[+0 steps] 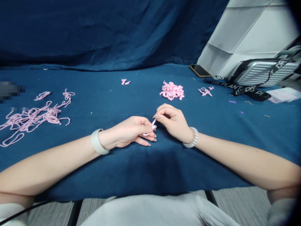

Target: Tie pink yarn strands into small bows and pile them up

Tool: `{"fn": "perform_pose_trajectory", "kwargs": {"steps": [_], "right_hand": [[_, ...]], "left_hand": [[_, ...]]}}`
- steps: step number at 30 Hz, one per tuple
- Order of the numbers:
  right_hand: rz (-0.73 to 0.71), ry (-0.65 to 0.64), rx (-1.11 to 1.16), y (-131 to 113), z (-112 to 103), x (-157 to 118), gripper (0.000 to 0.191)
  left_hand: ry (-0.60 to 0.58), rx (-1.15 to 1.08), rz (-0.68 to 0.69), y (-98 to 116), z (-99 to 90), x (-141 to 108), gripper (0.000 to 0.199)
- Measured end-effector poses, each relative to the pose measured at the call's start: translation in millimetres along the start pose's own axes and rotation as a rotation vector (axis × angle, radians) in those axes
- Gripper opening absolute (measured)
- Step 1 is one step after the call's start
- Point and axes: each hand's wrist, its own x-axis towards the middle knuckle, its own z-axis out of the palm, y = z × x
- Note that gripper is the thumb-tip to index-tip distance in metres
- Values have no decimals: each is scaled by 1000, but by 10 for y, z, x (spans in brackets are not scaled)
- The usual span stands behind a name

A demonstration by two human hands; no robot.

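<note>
We see the yarn [153, 121] pale pink, short and thin, its lower end curled | our left hand [140, 128] pinches it under the thumb | our right hand [174, 121] grips its upper end by the fingertips | it spans both hands, nearer us than the pile [172, 91] (pink too, all knotty bits)

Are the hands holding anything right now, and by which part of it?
Yes, a thin pink yarn strand: the left hand pinches its visible middle, and the right hand pinches its upper visible end.
</note>
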Motion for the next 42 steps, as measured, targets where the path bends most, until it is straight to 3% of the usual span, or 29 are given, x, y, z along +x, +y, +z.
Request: {"fn": "perform_pose_trajectory", "kwargs": {"steps": [12,18,23,29,34,38,40,42], "right_hand": [[48,37,4,40,-27,24,21],[110,71,0,78,-42,27,23],[138,103,9,108,-49,30,23],[147,108,21,105,-44,29,24],[164,96,11,102,-44,35,25],[181,76,17,99,-50,42,24],[176,52,18,89,-48,43,24],[154,16,23,71,-42,40,24]], "left_hand": [[120,198,99,13,-1,-36,23],[172,155,140,-27,-13,-44,29],[237,124,177,-54,-25,-28,19],[236,364,257,-67,-27,-41,19],[237,779,480,-99,-69,-66,21],[277,1246,825,-88,-123,-83,25],[264,1389,968,-78,-138,-81,26],[229,1458,1027,-80,-142,-68,24]]}}
